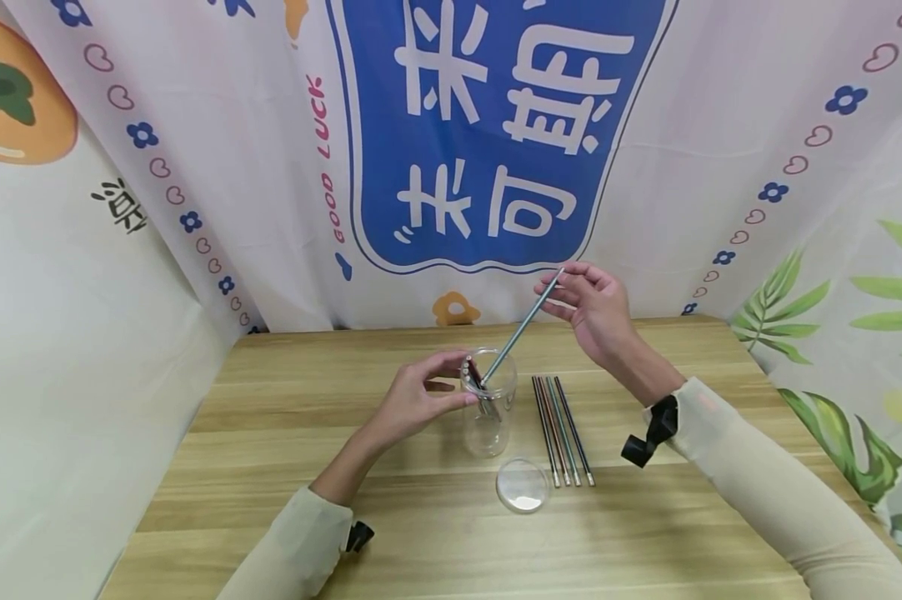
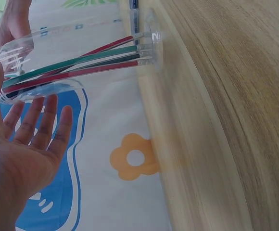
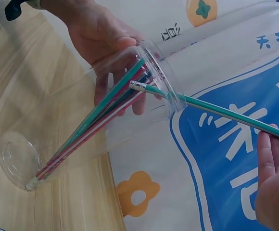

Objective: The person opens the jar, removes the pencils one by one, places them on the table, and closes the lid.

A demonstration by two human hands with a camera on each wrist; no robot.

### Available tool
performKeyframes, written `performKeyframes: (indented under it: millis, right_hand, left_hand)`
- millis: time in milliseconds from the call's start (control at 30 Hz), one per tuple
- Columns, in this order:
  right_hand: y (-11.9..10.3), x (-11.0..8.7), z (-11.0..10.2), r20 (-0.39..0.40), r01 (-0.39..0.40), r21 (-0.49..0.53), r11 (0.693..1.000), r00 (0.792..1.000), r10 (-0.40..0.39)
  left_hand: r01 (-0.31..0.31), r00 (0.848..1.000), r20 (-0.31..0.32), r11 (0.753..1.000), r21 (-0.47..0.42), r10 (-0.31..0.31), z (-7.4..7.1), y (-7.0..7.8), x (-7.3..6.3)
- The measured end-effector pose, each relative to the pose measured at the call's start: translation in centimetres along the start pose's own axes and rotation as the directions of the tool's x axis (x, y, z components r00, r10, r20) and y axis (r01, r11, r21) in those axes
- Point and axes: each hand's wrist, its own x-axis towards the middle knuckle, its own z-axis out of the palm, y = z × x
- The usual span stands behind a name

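A clear plastic jar [image 1: 485,435] stands on the table with several pencils [image 3: 96,115], red, green and dark, leaning inside it. My left hand [image 1: 413,402] holds the jar near its rim, thumb on the near side and fingers around the far side. Up and to the right, my right hand [image 1: 599,315] pinches a green pencil [image 1: 526,322] near its upper end. This pencil slants down through the jar's mouth, its eraser end [image 3: 137,86] just inside the rim in the right wrist view.
Right of the jar, several pencils [image 1: 562,429] lie side by side, eraser ends toward me. A clear round lid [image 1: 522,487] lies in front of the jar. The wooden table [image 1: 271,467] meets a printed cloth [image 1: 286,275] at its back edge.
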Motion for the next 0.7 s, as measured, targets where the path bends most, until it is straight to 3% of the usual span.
performKeyframes:
  millis: [700]
  right_hand:
    - [-2.0,0.7,-2.0,-0.096,0.007,0.174,0.985,0.995,0.01]
  left_hand:
    - [0.012,1.0,0.001,1.0,0.006,-0.012,0.0,0.0,0.0]
